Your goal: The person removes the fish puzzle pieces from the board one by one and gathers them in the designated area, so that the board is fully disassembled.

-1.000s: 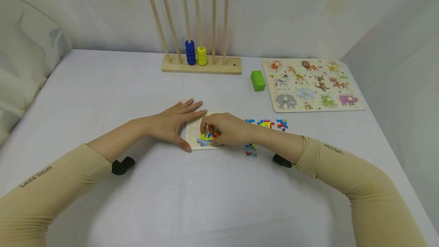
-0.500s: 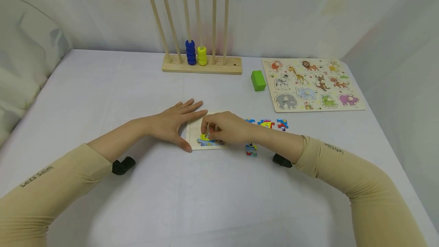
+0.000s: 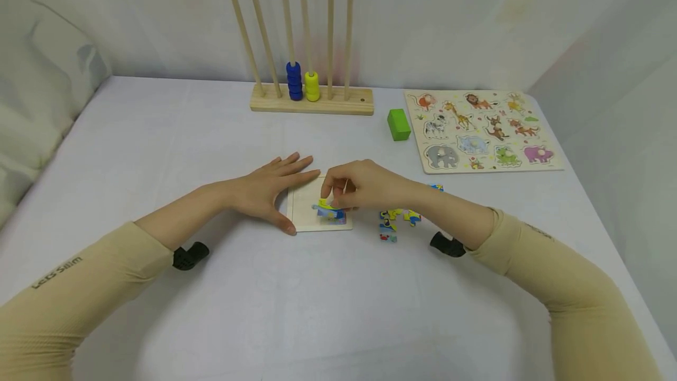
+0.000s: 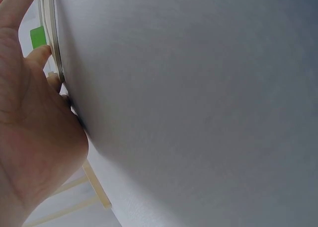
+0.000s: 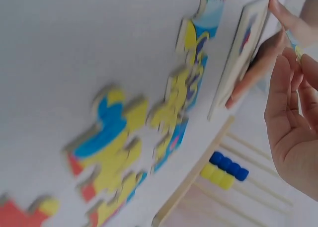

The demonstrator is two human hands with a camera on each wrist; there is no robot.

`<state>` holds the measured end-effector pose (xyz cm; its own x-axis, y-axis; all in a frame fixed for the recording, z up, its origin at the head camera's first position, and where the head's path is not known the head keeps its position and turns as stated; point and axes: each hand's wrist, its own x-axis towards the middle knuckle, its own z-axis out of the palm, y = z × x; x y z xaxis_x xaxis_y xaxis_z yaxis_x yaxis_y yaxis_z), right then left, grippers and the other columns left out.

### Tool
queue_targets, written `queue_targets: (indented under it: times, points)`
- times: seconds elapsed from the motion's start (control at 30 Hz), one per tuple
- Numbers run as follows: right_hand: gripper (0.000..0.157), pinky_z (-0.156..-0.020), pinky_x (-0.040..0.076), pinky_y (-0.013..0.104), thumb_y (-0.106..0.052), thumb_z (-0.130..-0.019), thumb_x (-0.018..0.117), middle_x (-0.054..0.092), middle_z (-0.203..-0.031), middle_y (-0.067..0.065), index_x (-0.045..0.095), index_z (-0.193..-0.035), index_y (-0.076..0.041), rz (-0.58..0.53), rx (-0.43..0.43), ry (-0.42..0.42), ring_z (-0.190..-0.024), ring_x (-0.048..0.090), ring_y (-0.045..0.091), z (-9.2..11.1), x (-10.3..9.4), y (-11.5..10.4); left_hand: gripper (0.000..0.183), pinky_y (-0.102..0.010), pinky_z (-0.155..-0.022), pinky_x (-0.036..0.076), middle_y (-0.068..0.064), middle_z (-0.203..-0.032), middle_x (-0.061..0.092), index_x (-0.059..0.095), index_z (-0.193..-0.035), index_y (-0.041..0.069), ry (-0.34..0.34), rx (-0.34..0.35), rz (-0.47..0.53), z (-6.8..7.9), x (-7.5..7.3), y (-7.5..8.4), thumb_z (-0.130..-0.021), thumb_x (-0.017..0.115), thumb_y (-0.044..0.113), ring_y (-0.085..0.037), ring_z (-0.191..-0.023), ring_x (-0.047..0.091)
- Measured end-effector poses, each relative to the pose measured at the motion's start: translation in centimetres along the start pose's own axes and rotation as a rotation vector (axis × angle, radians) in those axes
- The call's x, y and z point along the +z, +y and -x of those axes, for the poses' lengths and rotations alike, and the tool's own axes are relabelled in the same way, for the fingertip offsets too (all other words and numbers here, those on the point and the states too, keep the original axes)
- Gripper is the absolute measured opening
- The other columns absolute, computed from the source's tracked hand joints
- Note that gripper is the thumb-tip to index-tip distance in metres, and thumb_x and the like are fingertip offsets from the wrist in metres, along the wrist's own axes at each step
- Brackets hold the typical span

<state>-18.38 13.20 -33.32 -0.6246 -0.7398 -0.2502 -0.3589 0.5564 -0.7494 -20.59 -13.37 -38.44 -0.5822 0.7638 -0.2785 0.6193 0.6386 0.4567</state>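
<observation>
My left hand (image 3: 267,190) lies with spread fingers along the left side of a shallow wooden puzzle tray (image 3: 301,201); the left wrist view shows its palm edge low by the table. Over the tray, my right hand (image 3: 367,184) pinches a yellow and blue jigsaw piece (image 3: 327,209) between thumb and fingers, raised and tilted. Below it, a blue and pinkish patch shows in the tray's lower right, partly hidden. Right of the tray, loose jigsaw pieces (image 3: 388,227) lie on the table, some hidden under my right forearm; the right wrist view shows several yellow pieces (image 5: 107,152) close up.
At the back stands a wooden peg abacus (image 3: 312,106) with blue beads (image 3: 294,82) and yellow beads (image 3: 312,87). A green block (image 3: 398,124) sits right of it. An animal peg puzzle board (image 3: 483,131) lies at the back right.
My right hand has moved slightly right and up, lifting the jigsaw piece from the tray. More loose pieces show below the forearm, while some above are now covered. My left hand has stayed still.
</observation>
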Motion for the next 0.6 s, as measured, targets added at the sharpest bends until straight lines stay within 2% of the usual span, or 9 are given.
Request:
queue_targets:
  times: [0.27,0.43,0.6]
  points:
    - [0.013,-0.073,0.058,0.035,-0.017,-0.095,0.065,0.061,-0.090,0.004,0.068,-0.107,-0.016,-0.092,0.032,0.017,-0.078,0.067,0.026,2.6,-2.3,1.7,0.117,-0.063,-0.124,0.001,-0.005,-0.170,-0.001,0.016,-0.160,0.026,-0.002,-0.010,-0.006,0.0,0.0,0.0,-0.069,0.077,0.069,-0.035,-0.157,-0.008]
    - [0.013,-0.077,0.058,0.034,-0.017,-0.094,0.065,0.058,-0.091,0.006,0.067,-0.107,-0.017,-0.130,0.069,-0.039,-0.082,0.067,0.025,4.4,-3.4,2.9,0.118,-0.062,-0.125,0.000,-0.004,-0.170,-0.002,0.015,-0.160,0.027,0.001,-0.009,-0.009,0.1,0.1,-0.1,-0.069,0.076,0.069,-0.034,-0.157,-0.009]
    - [0.013,-0.075,0.059,0.038,-0.015,-0.095,0.064,0.059,-0.090,0.008,0.065,-0.107,-0.013,-0.151,0.102,-0.092,-0.078,0.068,0.029,6.3,-4.0,4.3,0.117,-0.060,-0.125,0.000,-0.004,-0.170,-0.002,0.015,-0.160,0.027,0.002,-0.005,-0.004,0.1,0.0,0.0,-0.069,0.075,0.071,-0.033,-0.157,-0.009]
